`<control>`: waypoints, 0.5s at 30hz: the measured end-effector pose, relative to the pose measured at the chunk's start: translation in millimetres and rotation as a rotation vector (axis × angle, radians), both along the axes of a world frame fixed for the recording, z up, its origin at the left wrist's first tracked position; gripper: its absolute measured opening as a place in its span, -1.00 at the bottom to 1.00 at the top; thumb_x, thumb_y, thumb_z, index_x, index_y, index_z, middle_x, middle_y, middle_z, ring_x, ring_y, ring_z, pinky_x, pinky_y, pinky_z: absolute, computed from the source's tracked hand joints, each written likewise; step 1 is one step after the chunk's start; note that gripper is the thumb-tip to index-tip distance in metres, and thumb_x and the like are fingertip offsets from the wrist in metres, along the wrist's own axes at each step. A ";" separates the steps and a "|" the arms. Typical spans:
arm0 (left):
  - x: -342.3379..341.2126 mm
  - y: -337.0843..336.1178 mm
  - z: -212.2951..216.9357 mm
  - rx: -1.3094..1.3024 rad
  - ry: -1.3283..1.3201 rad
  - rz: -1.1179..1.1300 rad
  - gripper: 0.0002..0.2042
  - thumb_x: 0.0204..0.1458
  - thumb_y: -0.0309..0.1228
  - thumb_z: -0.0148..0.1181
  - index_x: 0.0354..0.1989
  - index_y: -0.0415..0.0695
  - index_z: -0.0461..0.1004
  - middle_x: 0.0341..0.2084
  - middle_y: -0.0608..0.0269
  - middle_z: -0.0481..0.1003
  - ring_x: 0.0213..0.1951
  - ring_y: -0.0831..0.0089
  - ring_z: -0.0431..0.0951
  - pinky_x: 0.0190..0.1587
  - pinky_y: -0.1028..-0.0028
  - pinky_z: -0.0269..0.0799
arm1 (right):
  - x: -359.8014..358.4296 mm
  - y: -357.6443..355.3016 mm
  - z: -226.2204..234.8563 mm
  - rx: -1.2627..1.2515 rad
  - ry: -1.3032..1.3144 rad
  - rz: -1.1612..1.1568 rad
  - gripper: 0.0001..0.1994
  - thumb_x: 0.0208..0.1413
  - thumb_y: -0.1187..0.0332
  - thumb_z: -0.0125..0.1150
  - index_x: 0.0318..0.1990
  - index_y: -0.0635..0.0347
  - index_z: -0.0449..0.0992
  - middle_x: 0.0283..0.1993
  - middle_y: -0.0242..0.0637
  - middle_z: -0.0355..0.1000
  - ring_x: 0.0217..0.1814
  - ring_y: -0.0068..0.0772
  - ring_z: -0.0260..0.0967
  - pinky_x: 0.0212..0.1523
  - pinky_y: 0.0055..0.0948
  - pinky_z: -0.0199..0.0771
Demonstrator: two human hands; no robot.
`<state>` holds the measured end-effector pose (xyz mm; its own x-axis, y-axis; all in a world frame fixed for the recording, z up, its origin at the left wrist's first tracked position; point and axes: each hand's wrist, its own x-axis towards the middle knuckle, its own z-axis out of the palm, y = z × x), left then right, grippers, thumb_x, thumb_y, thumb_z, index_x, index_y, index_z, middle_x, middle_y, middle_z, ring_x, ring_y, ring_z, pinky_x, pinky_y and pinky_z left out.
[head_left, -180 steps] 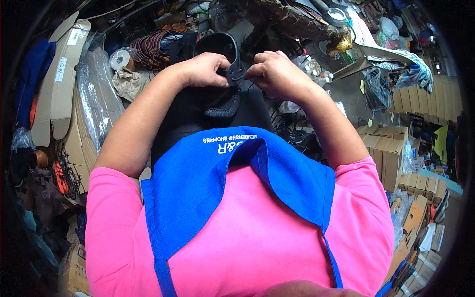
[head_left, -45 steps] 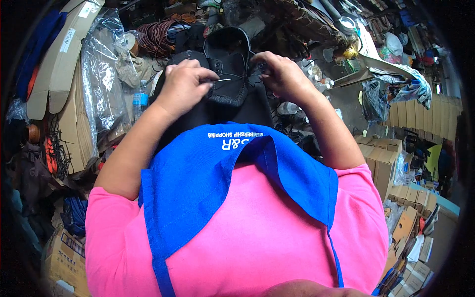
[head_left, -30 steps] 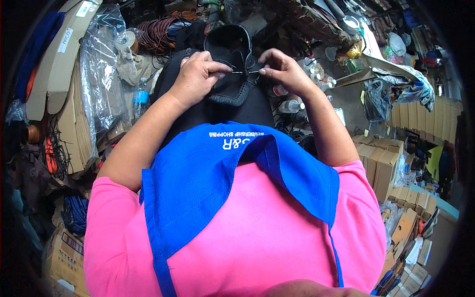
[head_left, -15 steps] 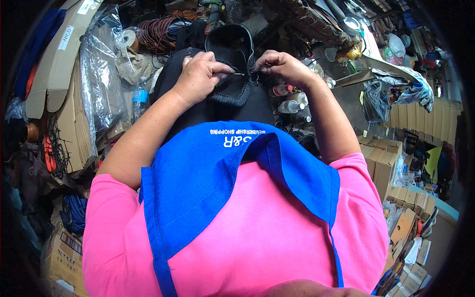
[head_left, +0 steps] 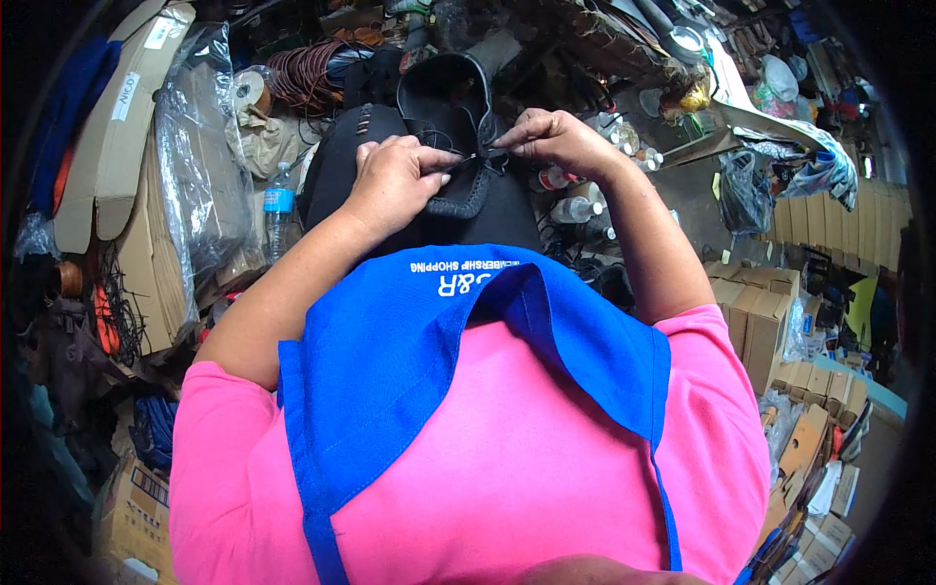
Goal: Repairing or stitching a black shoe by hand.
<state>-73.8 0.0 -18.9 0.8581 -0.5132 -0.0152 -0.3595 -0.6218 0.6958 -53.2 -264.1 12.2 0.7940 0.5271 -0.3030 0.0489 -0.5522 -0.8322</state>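
Note:
A black leather-like piece (head_left: pixel 458 207) with a curved, stitched rim lies over my lap. My left hand (head_left: pixel 400 180) is closed in a pinch at its near-left side, gripping a thin shiny needle (head_left: pixel 473 156) that points at the rim. Across from it, my right hand (head_left: pixel 554 138) has thumb and forefinger pressed together at the right edge of the piece, close to the needle's tip. Dark thread hangs loosely around the opening; how it runs between my fingers is too fine to follow.
To the left are cardboard sheets (head_left: pixel 115 146), clear plastic wrapping (head_left: pixel 203 146) and an upright water bottle (head_left: pixel 279 200). Coiled brown cord (head_left: pixel 310 76) lies behind. Plastic bottles (head_left: pixel 575 210) lie right of my lap. Cardboard boxes (head_left: pixel 765 312) are stacked farther right.
My right hand has come in to the rim, its forefinger now stretched toward the needle. My left hand has shifted slightly, lowering its fingertips. The view has tilted a little.

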 end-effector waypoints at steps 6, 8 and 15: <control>-1.0 0.1 3.6 -0.036 0.070 0.046 -0.80 -0.12 -0.29 0.22 -0.28 0.14 0.62 -0.48 0.32 0.45 -0.20 0.33 0.43 -0.10 0.26 0.14 | 5.0 1.5 2.0 -0.006 -0.008 0.026 -0.76 0.00 0.47 0.21 -0.14 0.10 0.60 -0.28 -0.33 0.42 -0.13 -0.43 0.34 -0.03 -0.48 0.31; -1.3 -0.4 6.6 -0.028 0.072 0.048 -0.80 -0.13 -0.30 0.22 -0.28 0.14 0.62 -0.48 0.32 0.45 -0.20 0.33 0.43 -0.10 0.26 0.14 | 6.8 0.2 0.1 0.001 -0.008 0.030 -0.76 0.00 0.47 0.21 -0.14 0.10 0.60 -0.28 -0.33 0.42 -0.13 -0.43 0.34 -0.03 -0.48 0.32; 9.6 1.4 2.4 0.013 -0.003 -0.004 -0.78 -0.10 -0.34 0.19 -0.25 0.20 0.62 -0.46 0.31 0.41 -0.18 0.32 0.41 -0.12 0.27 0.14 | 12.1 1.2 1.5 -0.013 -0.007 0.065 -0.77 -0.02 0.48 0.20 -0.15 0.13 0.59 -0.23 -0.29 0.45 -0.09 -0.41 0.35 -0.01 -0.47 0.32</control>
<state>-64.2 1.4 -16.5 0.8561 -0.5165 -0.0191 -0.3644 -0.6293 0.6865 -41.1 -262.9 13.6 0.7600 0.5738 -0.3053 0.0907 -0.5588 -0.8244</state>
